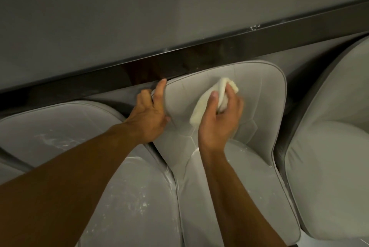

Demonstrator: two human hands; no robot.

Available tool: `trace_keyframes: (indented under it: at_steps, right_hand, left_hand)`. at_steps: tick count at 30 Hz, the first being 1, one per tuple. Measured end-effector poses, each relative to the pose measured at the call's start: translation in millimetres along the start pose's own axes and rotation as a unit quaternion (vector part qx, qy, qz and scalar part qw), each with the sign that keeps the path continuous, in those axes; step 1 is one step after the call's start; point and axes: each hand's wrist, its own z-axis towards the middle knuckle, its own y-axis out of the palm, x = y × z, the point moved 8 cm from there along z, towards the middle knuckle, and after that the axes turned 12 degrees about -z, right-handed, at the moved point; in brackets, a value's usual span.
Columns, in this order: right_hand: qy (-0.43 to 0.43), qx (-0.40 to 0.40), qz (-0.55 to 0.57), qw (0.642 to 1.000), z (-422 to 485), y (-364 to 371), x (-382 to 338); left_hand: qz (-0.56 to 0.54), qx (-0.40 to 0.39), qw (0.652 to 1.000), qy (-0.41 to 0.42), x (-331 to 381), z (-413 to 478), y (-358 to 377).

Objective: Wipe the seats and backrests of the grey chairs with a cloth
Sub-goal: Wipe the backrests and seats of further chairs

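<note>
Three grey upholstered chairs stand side by side against a table edge. The middle chair's backrest [257, 95] faces me, its seat [249, 196] below it. My left hand [151, 115] grips the left edge of that backrest, thumb on the front and fingers curled behind. My right hand [219, 119] holds a folded cream cloth [205, 103] against the middle of the backrest. White dusty smears show on the seat of the left chair [139, 196] and on the middle seat.
A grey tabletop [159, 11] with a dark glossy edge band [199, 57] runs diagonally just behind the backrests. The right chair [331, 157] stands close beside the middle one, with narrow gaps between the chairs.
</note>
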Motion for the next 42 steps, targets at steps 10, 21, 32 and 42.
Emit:
trace_keyframes:
  at_steps: [10, 21, 32, 42]
  right_hand:
    - [-0.151, -0.196, -0.006, 0.969, -47, 33, 8]
    - [-0.219, -0.23, -0.243, 0.917, 11, 7, 39]
    - [-0.163, -0.147, -0.07, 0.973, 21, 7, -13]
    - [-0.161, -0.217, -0.211, 0.939, 6, -8, 68]
  left_hand:
    - [-0.003, 0.0, 1.0, -0.006, 1, -1, 1]
    - [-0.008, 0.008, 1.0, -0.012, 1, -2, -1]
    - [0.005, 0.026, 1.0, -0.002, -2, 0, 1]
    - [0.005, 0.03, 1.0, -0.002, -2, 0, 1]
